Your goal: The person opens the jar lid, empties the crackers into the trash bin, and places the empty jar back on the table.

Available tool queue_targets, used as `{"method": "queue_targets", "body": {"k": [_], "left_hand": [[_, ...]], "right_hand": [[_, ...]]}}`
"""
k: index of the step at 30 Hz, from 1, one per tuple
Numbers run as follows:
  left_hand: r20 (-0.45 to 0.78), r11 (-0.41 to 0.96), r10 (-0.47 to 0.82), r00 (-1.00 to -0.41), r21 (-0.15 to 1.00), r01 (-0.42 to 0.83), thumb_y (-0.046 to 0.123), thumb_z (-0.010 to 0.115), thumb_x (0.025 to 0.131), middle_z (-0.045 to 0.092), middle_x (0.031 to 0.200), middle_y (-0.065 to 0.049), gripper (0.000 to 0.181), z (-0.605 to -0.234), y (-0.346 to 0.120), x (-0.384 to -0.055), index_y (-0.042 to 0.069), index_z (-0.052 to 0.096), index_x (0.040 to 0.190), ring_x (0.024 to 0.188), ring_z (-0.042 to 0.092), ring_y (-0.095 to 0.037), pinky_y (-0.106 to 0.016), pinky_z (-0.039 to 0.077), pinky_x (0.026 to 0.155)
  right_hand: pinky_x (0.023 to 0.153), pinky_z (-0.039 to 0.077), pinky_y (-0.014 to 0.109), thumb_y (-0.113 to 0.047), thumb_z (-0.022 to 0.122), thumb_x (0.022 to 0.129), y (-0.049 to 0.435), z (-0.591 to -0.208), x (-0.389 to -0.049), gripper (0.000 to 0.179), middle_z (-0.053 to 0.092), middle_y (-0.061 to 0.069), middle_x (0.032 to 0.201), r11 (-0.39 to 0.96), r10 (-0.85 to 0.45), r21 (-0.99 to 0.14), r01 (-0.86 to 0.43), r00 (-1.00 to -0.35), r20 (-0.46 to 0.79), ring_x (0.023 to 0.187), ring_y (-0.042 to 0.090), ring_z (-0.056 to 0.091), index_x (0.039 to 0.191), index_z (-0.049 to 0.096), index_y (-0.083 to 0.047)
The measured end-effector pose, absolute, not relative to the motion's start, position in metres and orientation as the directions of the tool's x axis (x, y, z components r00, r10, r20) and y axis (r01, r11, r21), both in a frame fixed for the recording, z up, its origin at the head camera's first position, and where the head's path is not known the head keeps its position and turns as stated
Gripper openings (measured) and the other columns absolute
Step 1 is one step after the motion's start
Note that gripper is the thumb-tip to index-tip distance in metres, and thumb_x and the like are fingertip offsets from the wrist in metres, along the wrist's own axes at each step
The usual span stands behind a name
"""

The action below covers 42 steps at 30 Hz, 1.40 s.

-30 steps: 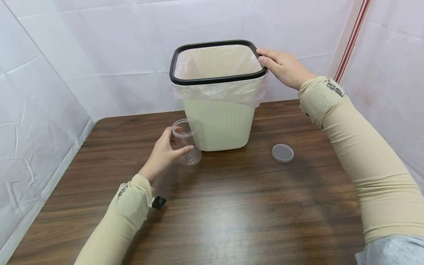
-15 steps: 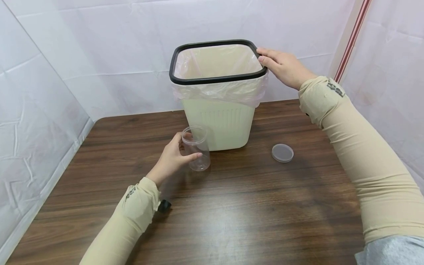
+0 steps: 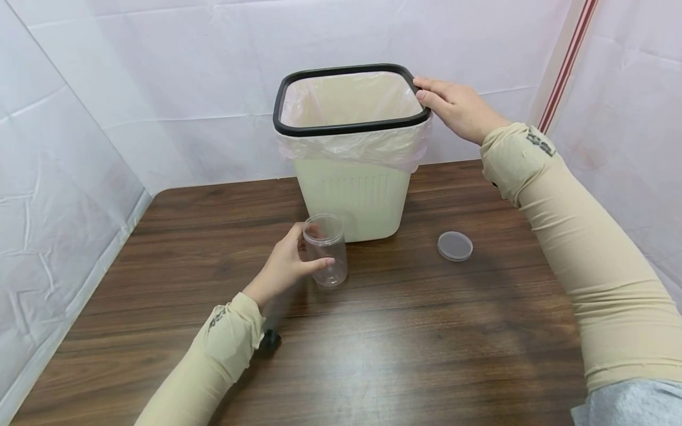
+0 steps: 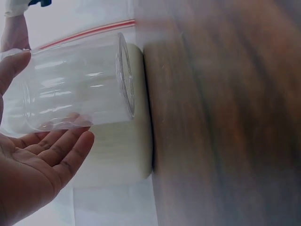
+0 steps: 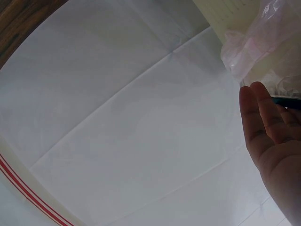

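Observation:
A clear plastic jar (image 3: 328,247), lidless and upright, is held in my left hand (image 3: 285,265), with the thumb on its near side and the fingers round the other. In the left wrist view the jar's base (image 4: 125,77) is close over the table. Just behind it stands a pale green trash can (image 3: 362,204) with a black rim (image 3: 346,128) and a thin pinkish bag (image 3: 357,147) folded over its edge. My right hand (image 3: 459,110) rests on the rim's right side, fingers extended. To the right of the can lies a round clear lid (image 3: 454,245).
The dark wood table (image 3: 394,343) runs up to white sheeting (image 3: 186,89) at the back and sides. A red-striped band (image 3: 567,65) comes down the sheeting at the right. Something small and black (image 3: 270,342) shows beside my left wrist.
My left hand has carried the jar to the right and toward me, away from the can's left side to in front of it. The right hand, can and lid have stayed put.

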<state>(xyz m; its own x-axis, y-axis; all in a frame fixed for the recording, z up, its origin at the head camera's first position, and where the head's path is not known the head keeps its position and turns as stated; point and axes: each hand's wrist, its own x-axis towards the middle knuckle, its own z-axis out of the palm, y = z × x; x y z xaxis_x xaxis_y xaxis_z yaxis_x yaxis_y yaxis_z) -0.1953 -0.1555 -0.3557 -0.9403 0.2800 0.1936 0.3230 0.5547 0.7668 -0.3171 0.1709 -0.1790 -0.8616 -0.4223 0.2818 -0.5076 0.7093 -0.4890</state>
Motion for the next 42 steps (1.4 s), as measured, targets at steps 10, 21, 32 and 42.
{"method": "queue_targets", "body": {"k": [10,21,32,42], "left_hand": [[0.195,0.511,0.338,-0.921,0.784,0.353,0.017,0.082,0.075,0.062,0.120,-0.010,0.060,-0.360,-0.149,-0.192,0.006,0.048,0.124,0.110,0.060,-0.025,-0.042,0.048,0.097],[0.175,0.515,0.391,-0.904,0.772,0.372,0.017,0.082,0.075,0.063,0.122,-0.011,0.058,-0.364,-0.148,-0.192,0.006,0.049,0.121,0.116,0.059,-0.026,-0.044,0.044,0.105],[0.193,0.496,0.423,-0.886,0.768,0.404,0.015,0.082,0.075,0.063,0.123,-0.015,0.060,-0.366,-0.148,-0.193,0.004,0.048,0.124,0.119,0.058,-0.026,-0.045,0.041,0.108],[0.185,0.477,0.449,-0.874,0.778,0.409,0.014,0.082,0.075,0.063,0.125,-0.017,0.064,-0.369,-0.151,-0.194,0.002,0.046,0.127,0.120,0.058,-0.027,-0.047,0.040,0.108]], "right_hand": [[0.122,0.016,0.044,-0.042,0.030,0.102,0.171,-0.180,-0.317,0.056,0.026,0.006,0.158,0.716,-0.418,-0.488,-0.500,-0.866,0.274,0.148,0.028,0.020,0.151,0.031,-0.015],[0.122,0.015,0.043,-0.041,0.029,0.102,0.170,-0.179,-0.316,0.056,0.026,0.007,0.158,0.715,-0.421,-0.482,-0.505,-0.863,0.279,0.148,0.029,0.020,0.151,0.031,-0.013],[0.122,0.016,0.044,-0.040,0.030,0.103,0.171,-0.179,-0.317,0.055,0.027,0.008,0.158,0.713,-0.424,-0.480,-0.511,-0.859,0.286,0.148,0.030,0.020,0.151,0.031,-0.013],[0.122,0.016,0.043,-0.042,0.030,0.102,0.170,-0.180,-0.319,0.056,0.027,0.007,0.158,0.716,-0.417,-0.486,-0.501,-0.865,0.278,0.148,0.028,0.020,0.151,0.031,-0.014]]}}
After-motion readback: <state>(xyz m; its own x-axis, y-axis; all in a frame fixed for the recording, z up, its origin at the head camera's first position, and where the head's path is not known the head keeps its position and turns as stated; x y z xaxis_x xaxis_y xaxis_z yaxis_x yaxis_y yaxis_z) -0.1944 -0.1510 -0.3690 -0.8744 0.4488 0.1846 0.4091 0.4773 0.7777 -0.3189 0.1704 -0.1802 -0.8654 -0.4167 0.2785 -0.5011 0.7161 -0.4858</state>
